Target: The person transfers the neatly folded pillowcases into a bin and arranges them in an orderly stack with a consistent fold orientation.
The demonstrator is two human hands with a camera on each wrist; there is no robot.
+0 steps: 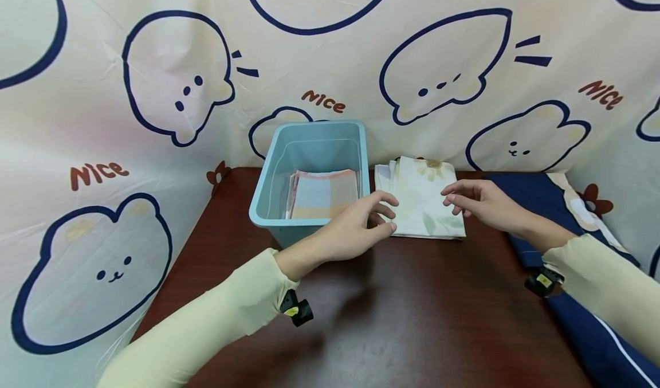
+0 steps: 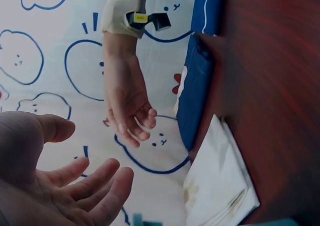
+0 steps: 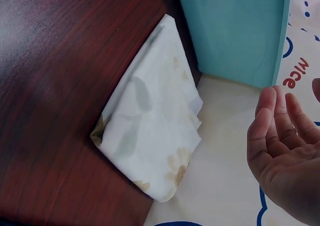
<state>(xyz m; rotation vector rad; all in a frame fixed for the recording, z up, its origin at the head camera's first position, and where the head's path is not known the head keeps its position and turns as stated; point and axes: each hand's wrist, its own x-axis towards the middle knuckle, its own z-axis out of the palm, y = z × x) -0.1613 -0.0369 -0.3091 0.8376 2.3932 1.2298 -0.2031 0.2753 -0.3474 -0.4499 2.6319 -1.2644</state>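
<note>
A folded white cloth with a pale flower and leaf print (image 1: 430, 204) lies on the table, right of a light blue plastic bin (image 1: 264, 196). Inside the bin sits a folded checked cloth (image 1: 325, 190) in orange, blue and pink. My left hand (image 1: 356, 227) hovers by the bin's front right corner, fingers loosely bent and holding nothing. Over the right side of the white cloth is my right hand (image 1: 476, 202), its relaxed fingers likewise around nothing. In the right wrist view the white cloth (image 3: 150, 110) shows its folded layers, with the right hand (image 3: 285, 141) apart from it.
Navy blue fabric (image 1: 582, 319) with a white stripe runs along the table's right side, near the right forearm. The dark red-brown wooden table (image 1: 412, 319) meets a cartoon-printed curtain (image 1: 319, 61) at the back and sides.
</note>
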